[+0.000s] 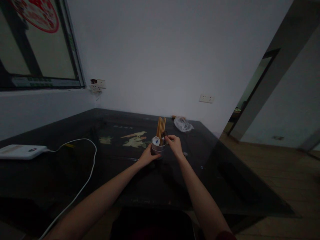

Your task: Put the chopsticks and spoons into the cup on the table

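Observation:
A light-coloured cup stands on the dark table in front of me, with several chopsticks upright in it. A white round piece with a blue mark sits at the left of its rim; its kind is unclear. My left hand is wrapped round the cup's left side, thumb across the front. At the right of the rim, my right hand pinches a small dark thing beside the chopsticks. Dim light and the fingers keep me from telling what it is.
A crumpled clear plastic bag lies near the wall at the table's back. On the left is a white power bank, its white cable curving towards me. The dark table has a bird pattern.

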A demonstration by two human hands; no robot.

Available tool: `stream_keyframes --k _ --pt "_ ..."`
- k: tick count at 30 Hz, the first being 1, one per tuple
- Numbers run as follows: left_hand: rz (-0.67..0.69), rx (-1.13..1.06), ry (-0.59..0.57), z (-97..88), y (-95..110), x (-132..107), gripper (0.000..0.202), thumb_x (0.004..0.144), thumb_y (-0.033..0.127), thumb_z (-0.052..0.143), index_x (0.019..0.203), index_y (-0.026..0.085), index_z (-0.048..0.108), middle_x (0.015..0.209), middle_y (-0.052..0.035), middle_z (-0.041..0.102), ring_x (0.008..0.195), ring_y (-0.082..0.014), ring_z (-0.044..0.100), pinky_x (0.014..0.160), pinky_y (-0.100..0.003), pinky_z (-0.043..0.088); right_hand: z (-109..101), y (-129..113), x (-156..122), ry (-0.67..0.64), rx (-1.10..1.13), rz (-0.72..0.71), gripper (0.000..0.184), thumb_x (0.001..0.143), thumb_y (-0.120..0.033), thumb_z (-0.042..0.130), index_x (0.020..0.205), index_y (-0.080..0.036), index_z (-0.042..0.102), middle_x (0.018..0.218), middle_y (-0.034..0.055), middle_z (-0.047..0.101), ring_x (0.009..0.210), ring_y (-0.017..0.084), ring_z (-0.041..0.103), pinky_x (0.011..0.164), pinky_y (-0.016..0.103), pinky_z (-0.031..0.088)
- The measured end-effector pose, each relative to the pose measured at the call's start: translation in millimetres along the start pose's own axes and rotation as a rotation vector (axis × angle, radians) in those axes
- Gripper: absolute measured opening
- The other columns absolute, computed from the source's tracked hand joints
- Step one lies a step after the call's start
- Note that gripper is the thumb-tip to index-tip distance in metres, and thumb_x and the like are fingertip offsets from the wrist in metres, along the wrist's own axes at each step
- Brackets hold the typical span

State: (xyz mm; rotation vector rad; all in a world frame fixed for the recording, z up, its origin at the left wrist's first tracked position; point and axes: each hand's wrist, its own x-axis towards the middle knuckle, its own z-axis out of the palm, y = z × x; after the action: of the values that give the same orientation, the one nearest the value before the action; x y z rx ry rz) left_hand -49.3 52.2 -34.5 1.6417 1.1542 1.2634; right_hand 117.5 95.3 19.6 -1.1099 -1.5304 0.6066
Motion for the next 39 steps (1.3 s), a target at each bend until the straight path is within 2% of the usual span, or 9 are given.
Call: stream_keyframes --k 6,10,15,19,29,36,39 --pt "0.02 0.016 0.002 0.1 -1 0 0.065 0.06 0.027 0.077 0.116 0.016 0.046 0.117 -0.0114 0.061 0.109 -0.0262 0.057 0.098 -0.042 0.041 -3 -3 -3 0.017 -0.156 -0.095 0.022 0.076 -0.034 0.058 0.081 -0.015 0.069 0.084 0.0077 0.069 0.079 0.02 0.062 0.073 0.03 0.048" --pt "0.023 0.036 0.002 -0.4 -3 0 0.066 0.06 0.028 0.077 0.116 0.015 0.046 0.118 -0.0121 0.06 0.11 -0.0261 0.057 0.098 -0.042 0.041 -5 -6 -5 0.024 -0.227 -0.128 0.024 0.079 -0.033 0.056 0.091 -0.017 0.069 0.092 0.0079 0.069 0.081 0.019 0.061 0.076 0.03 0.047" --pt "0.025 0.045 0.0 -0.6 -7 2 0.067 0.061 0.03 0.077 0.118 0.015 0.045 0.117 -0.0127 0.06 0.108 -0.0262 0.058 0.097 -0.042 0.042 -6 -7 -6 -0.013 -0.246 -0.142 0.025 0.084 -0.032 0.051 0.094 -0.019 0.069 0.096 0.0068 0.069 0.087 0.019 0.062 0.08 0.03 0.046" --pt "0.018 0.059 0.005 -0.7 -7 2 0.067 0.061 0.029 0.077 0.118 0.016 0.045 0.118 -0.0115 0.06 0.109 -0.0261 0.057 0.097 -0.042 0.041 -6 -7 -7 -0.02 -0.266 -0.144 0.025 0.086 -0.031 0.049 0.096 -0.02 0.069 0.097 0.0064 0.069 0.089 0.019 0.062 0.08 0.03 0.046" --pt "0.019 0.05 -0.002 -1.1 1 -1 0.069 0.06 0.027 0.077 0.119 0.013 0.044 0.122 -0.0155 0.057 0.113 -0.0272 0.054 0.1 -0.041 0.038 -6 -10 -9 -0.008 -0.321 -0.143 0.025 0.086 -0.029 0.047 0.095 -0.021 0.069 0.096 0.0059 0.068 0.088 0.019 0.062 0.08 0.029 0.046" --pt "0.047 0.051 -0.014 -1.4 -6 1 0.066 0.062 0.03 0.076 0.117 0.014 0.045 0.119 -0.0142 0.058 0.111 -0.0272 0.055 0.098 -0.042 0.04 -7 -10 -10 -0.014 -0.347 -0.136 0.026 0.087 -0.029 0.046 0.095 -0.023 0.069 0.097 0.0052 0.069 0.088 0.019 0.062 0.08 0.029 0.046" --pt "0.065 0.071 -0.01 -1.3 -8 2 0.068 0.061 0.03 0.077 0.118 0.014 0.044 0.119 -0.0142 0.058 0.111 -0.0271 0.055 0.098 -0.041 0.04 -8 -8 -9 -0.005 -0.345 -0.093 0.025 0.085 -0.03 0.047 0.094 -0.023 0.069 0.094 0.0044 0.07 0.082 0.018 0.062 0.075 0.028 0.046"
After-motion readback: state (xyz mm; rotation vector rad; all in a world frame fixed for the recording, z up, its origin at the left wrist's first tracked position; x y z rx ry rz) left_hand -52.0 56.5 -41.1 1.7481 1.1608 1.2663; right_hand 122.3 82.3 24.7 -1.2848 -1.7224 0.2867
